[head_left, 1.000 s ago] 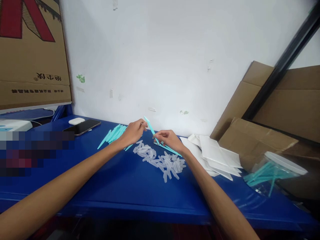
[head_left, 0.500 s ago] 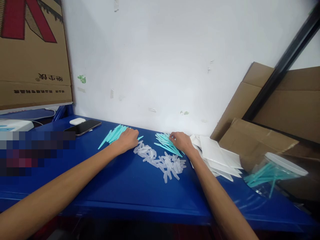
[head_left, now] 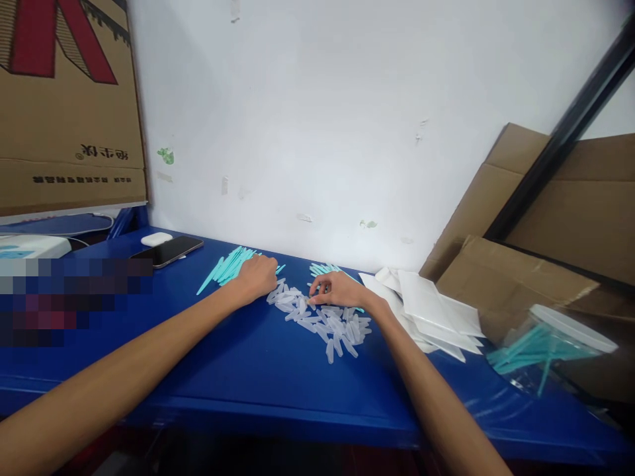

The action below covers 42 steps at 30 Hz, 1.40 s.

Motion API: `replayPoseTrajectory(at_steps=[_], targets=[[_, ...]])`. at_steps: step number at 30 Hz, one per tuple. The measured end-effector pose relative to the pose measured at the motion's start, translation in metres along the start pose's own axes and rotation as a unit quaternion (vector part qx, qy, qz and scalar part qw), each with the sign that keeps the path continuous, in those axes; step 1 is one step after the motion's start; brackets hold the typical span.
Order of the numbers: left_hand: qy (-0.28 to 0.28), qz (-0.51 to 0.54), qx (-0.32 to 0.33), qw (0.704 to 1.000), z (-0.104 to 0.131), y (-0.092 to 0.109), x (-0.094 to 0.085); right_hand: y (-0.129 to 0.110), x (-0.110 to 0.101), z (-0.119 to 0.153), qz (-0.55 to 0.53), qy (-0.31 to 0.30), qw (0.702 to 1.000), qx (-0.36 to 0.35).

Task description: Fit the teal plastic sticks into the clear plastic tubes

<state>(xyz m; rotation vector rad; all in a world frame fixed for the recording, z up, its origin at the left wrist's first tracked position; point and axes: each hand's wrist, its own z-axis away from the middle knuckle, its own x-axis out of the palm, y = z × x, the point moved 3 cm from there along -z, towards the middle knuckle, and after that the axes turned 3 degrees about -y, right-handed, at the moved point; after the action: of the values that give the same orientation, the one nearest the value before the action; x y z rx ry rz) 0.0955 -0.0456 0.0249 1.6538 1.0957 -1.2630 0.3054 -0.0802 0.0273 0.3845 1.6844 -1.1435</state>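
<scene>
My left hand is curled closed at the right end of a pile of slim teal sticks, which look like eyebrow razors. A teal tip sticks out past its fingers on the right, apparently of one razor held there. My right hand hovers low over the far edge of a heap of translucent plastic caps. Its thumb and fingers are bent, a little apart, with the tips at the caps; I make out nothing between them. Behind it lies a second pile of teal razors, partly hidden by the hand.
White paper packets lie right of my right hand. Farther right stands a clear tub with a white lid and teal razors inside. A phone and a white case lie at the left. Cardboard leans at the right.
My right hand has left the right-hand razor pile and come left and nearer, down to the translucent caps. My left hand stays almost where it was, still closed.
</scene>
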Motion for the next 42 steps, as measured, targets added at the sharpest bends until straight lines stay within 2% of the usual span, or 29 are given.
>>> replayPoseTrajectory(at_steps=[7, 11, 15, 21, 27, 33, 37, 42], targets=[[0.056, 0.018, 0.023, 0.998, 0.002, 0.005, -0.009, 0.002, 0.001, -0.003, 0.017, 0.007, 1.000, 0.015], [0.053, 0.056, 0.064, 0.995, 0.003, 0.008, -0.011, 0.003, 0.003, -0.006, 0.036, 0.024, 0.999, 0.017], [0.063, 0.088, 0.096, 0.989, 0.002, 0.011, -0.009, 0.004, 0.005, -0.008, 0.044, 0.016, 0.999, 0.017], [0.072, 0.097, 0.096, 0.988, 0.003, 0.012, -0.008, 0.002, 0.005, -0.007, 0.058, -0.009, 0.998, 0.031], [0.056, 0.094, 0.106, 0.988, 0.005, 0.016, -0.009, 0.003, 0.005, -0.006, 0.092, -0.005, 0.995, 0.046], [0.059, 0.091, 0.117, 0.987, 0.006, 0.018, -0.008, 0.003, 0.004, -0.006, 0.167, 0.040, 0.984, 0.053], [0.066, 0.088, 0.137, 0.984, 0.006, 0.019, -0.008, 0.001, -0.002, -0.003, 0.128, 0.075, 0.987, 0.062], [0.075, 0.084, 0.152, 0.982, 0.006, 0.020, -0.010, 0.000, -0.012, 0.001, 0.096, 0.146, 0.984, 0.026]])
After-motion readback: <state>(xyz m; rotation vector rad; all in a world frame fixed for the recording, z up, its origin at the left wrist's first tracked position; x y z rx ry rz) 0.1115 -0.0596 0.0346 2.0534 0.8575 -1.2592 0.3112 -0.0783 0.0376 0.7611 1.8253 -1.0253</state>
